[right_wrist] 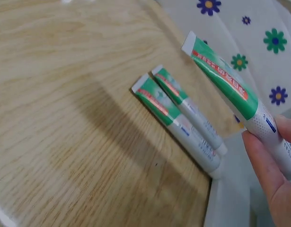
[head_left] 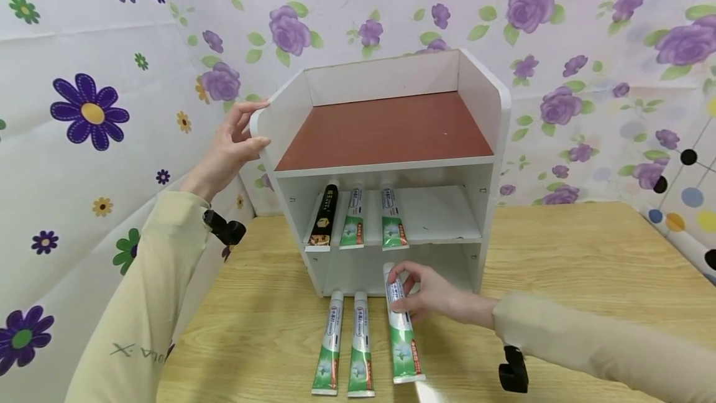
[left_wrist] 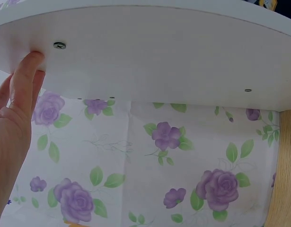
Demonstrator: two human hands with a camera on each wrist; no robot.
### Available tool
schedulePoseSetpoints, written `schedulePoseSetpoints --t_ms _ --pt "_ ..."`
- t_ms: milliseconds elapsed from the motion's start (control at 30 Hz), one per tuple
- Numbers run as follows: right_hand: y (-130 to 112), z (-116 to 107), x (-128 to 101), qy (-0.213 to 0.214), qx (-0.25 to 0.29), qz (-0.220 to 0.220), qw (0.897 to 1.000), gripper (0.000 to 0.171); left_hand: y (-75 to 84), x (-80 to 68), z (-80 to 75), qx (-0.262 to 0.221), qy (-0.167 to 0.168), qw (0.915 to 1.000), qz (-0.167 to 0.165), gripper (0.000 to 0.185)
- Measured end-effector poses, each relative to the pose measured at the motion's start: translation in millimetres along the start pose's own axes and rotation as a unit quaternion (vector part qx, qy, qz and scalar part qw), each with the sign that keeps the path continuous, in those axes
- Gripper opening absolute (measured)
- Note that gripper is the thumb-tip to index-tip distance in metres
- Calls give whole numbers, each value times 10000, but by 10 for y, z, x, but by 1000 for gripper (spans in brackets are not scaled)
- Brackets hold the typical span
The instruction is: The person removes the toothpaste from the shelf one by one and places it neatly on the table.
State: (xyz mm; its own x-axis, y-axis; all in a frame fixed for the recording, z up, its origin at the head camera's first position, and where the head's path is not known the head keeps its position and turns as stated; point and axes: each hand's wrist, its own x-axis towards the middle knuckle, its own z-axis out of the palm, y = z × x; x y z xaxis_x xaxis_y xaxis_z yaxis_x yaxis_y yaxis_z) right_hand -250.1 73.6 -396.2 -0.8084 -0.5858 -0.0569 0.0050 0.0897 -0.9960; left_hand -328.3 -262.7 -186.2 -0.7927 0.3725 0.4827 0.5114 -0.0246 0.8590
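Head view: the right hand (head_left: 433, 296) reaches in from the right and pinches a green-and-white toothpaste tube (head_left: 401, 328) near its cap end, fingers curled round the white part; the tube lies along the wooden table (head_left: 587, 266), cap pointing far toward the white shelf unit (head_left: 386, 166), crimped end near; two more tubes (head_left: 347, 344) lie side by side just left of the held tube, not touched by either hand; the left hand (head_left: 232, 148) rests on the upper left side panel of the shelf unit, fingers fairly straight, thumb against the front edge, well apart from the held tube; on the middle shelf lie a black tube (head_left: 325, 216) and two green-and-white tubes (head_left: 371, 219).

Left wrist view: the left hand (left_wrist: 15, 118) shows at the left edge with straight fingers, fingertips (left_wrist: 29, 61) touching the white side panel (left_wrist: 159, 52); floral cloth (left_wrist: 159, 165) fills the background; no tube is visible here.

Right wrist view: the right hand (right_wrist: 277, 179) grips the held tube (right_wrist: 230, 92) at its white end between curled fingers; the green end appears lifted clear of the table (right_wrist: 65, 118); the two loose tubes (right_wrist: 183, 118) lie on the table just beside it, against the base of the shelf unit.
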Motion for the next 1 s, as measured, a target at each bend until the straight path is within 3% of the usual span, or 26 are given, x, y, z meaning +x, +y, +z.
schedulePoseSetpoints --t_ms 233,600,1000 --pt "228 -12 92 210 31 129 9997 44 -5 4 -3 5 -37 10000 -61 50" --pt "494 119 173 -191 201 516 9983 40 -8 -13 -24 -48 23 10000 -79 50" --pt "617 210 297 29 -182 656 9977 38 3 4 -21 -61 17 10000 -74 50"
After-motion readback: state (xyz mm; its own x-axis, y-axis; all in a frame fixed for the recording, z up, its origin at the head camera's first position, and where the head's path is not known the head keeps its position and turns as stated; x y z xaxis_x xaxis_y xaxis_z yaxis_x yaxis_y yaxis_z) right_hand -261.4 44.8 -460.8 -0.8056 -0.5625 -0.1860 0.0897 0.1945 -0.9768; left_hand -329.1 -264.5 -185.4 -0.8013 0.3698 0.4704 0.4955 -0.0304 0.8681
